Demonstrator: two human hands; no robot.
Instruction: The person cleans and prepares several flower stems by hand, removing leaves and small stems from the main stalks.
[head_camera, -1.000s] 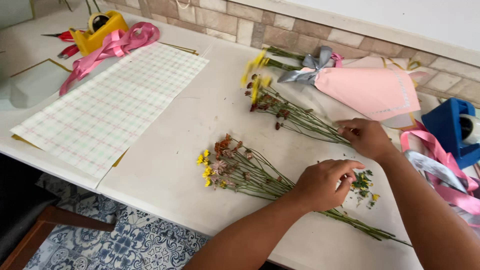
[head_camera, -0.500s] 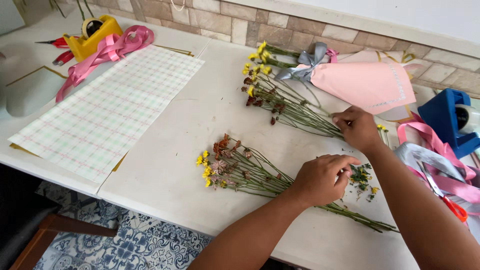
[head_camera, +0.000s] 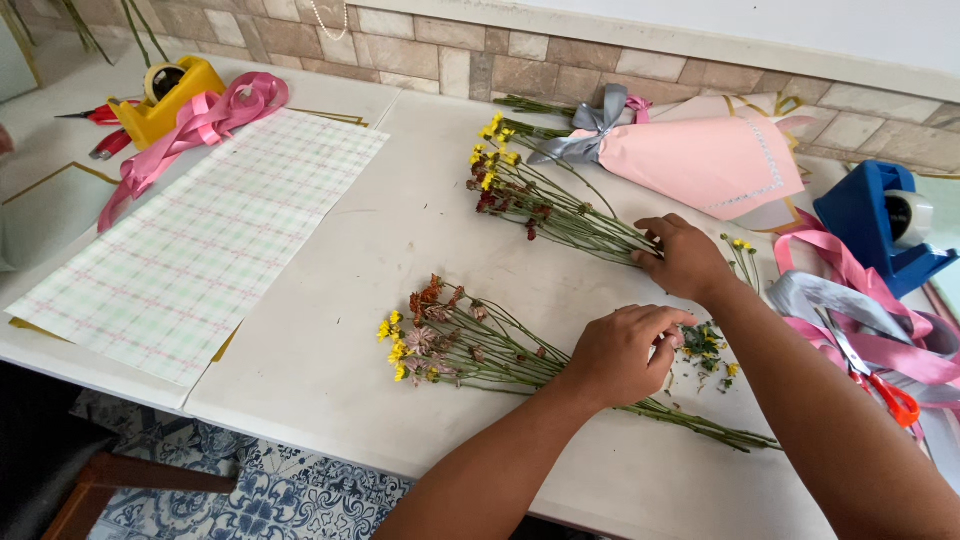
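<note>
A person's left hand (head_camera: 622, 352) rests knuckles-up on the near bunch of flowers (head_camera: 470, 345), fingers curled loosely over the stems where they bundle together; whether the fingertips actually pinch a stem cannot be told. The bunch lies flat on the white table (head_camera: 330, 330), its long axis running left to right, with yellow, rust and pale pink heads pointing left and the bare green stems trailing right toward the near edge. The left forearm comes in from the bottom of the frame, angled up and to the right.

The right hand (head_camera: 685, 258) sits just beyond, palm down, fingers bent and pressing on the stem ends of a second bunch (head_camera: 545, 205). This bunch lies on a diagonal, with yellow and dark red heads pointing up-left toward the brick wall and stems coming down-right under the hand. The right forearm crosses in from the lower right corner.

Small loose flower clippings (head_camera: 710, 350) lie between the two hands. Behind the second bunch is a finished bouquet wrapped in pink paper (head_camera: 700, 160) with a grey bow. To the right are a blue tape dispenser (head_camera: 870, 220), pink ribbons and orange-handled scissors (head_camera: 880, 385). At left, a sheet of checked wrapping paper (head_camera: 200, 250) lies flat, with a yellow tape dispenser (head_camera: 165, 95) beyond it.
</note>
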